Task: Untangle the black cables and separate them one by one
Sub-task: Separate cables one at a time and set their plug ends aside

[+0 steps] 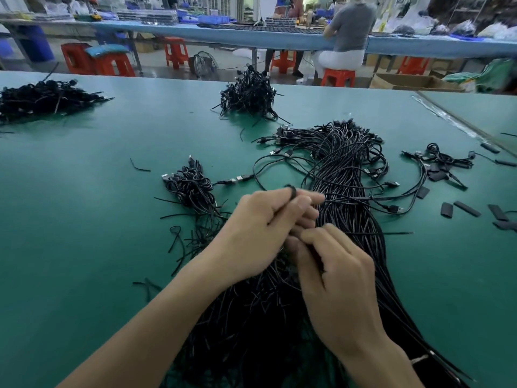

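While our left hand (260,228) and right hand (335,273) each pinch thin black cable (291,191) over the long tangled bundle (349,169), hard tugs could tighten snags. Neighbours might follow.

A long bundle of black cables (347,175) lies lengthwise on the green table (84,219), its USB plugs (282,133) fanned out at the far end. A smaller tangled clump (193,186) sits just to its left.
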Demonstrator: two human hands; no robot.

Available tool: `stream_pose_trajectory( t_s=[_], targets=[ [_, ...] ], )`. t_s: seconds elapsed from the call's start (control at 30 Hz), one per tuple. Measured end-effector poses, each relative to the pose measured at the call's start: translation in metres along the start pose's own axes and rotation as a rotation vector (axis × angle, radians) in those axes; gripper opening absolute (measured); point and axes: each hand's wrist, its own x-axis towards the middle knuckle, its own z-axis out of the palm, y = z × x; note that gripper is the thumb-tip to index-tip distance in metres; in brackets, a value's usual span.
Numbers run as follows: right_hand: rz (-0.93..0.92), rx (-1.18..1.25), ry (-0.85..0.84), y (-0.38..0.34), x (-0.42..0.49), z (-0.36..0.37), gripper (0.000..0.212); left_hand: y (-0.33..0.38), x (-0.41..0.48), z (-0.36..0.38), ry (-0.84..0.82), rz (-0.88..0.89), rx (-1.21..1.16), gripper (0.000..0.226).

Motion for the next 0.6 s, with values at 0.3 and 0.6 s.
stream_pose_trajectory(
  t_s=[0.3,0.6],
  targets=[
    [-0.089,0.071,0.239,0.011,0.000,-0.011,0.024,0.020,-0.006,-0.015,-0.496,-0.329,-0.019,0.061],
    [0.241,0.534,0.053,0.012,0.000,-0.001,0.030,0.014,-0.002,-0.021,-0.492,-0.303,-0.629,0.044]
  ],
)
